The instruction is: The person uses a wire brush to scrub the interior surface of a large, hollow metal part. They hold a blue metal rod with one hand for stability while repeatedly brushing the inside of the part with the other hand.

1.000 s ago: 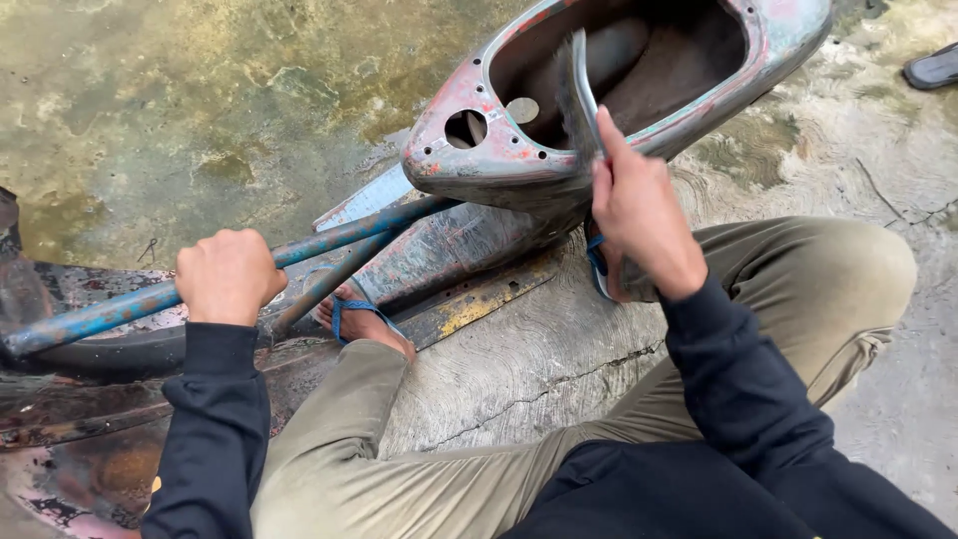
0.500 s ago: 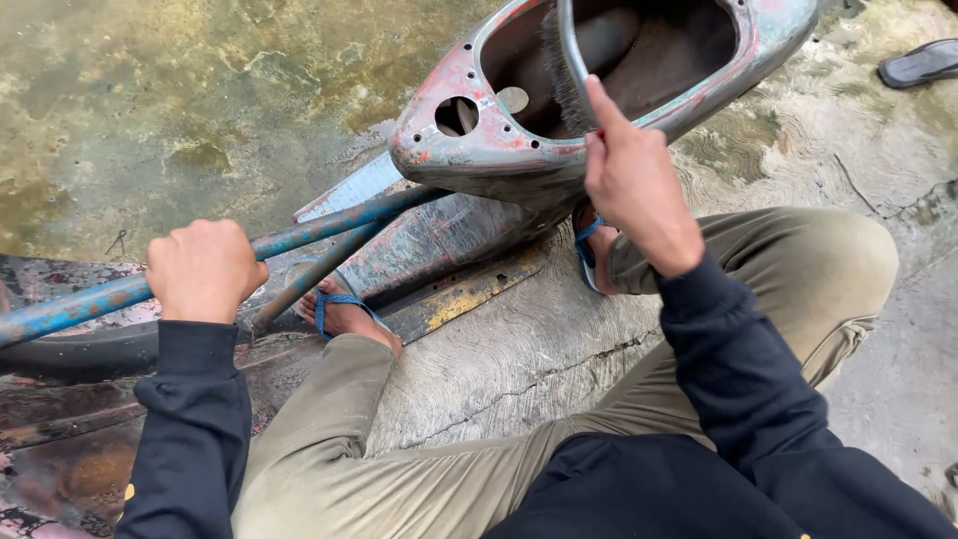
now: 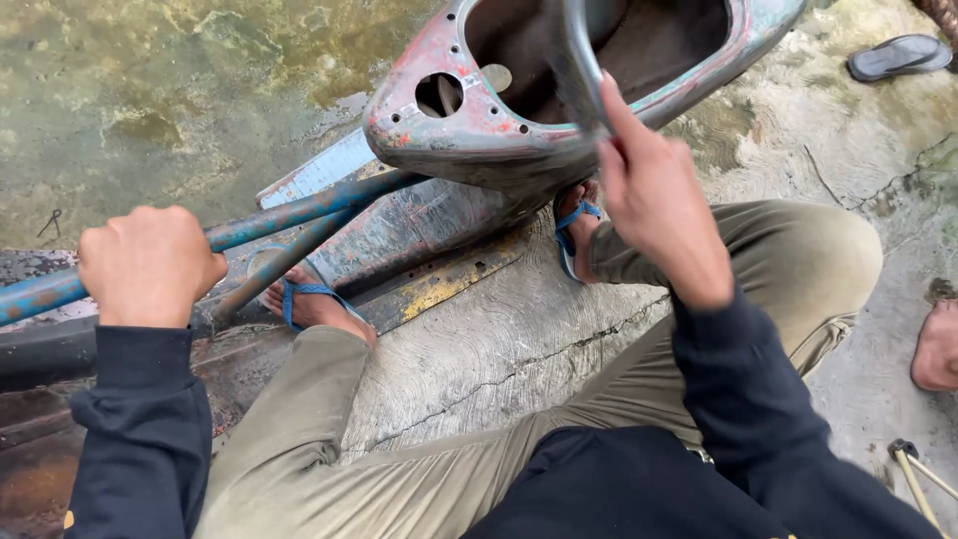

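A worn scooter body shell [image 3: 469, 130], grey with red and teal paint patches, lies on the concrete in front of me, its hollow side up. My left hand [image 3: 150, 265] is closed around a rusty blue frame tube [image 3: 299, 212] that runs from the left edge to the shell. My right hand [image 3: 654, 195] grips a curved grey metal bar [image 3: 579, 60] that rises out of the shell's opening. Both my feet, in blue-strapped sandals [image 3: 299, 294], rest under the shell and tube.
A scratched metal panel [image 3: 419, 250] lies flat beneath the shell. A dark sandal [image 3: 898, 55] sits at the top right. Another person's bare foot [image 3: 938, 344] shows at the right edge. A thin pale tool [image 3: 913, 479] lies at the bottom right. The concrete is cracked and stained.
The view has shifted so the shell and both hands sit higher and closer. My right hand has slid up along the curved bar. My left hand keeps its grip on the tube.
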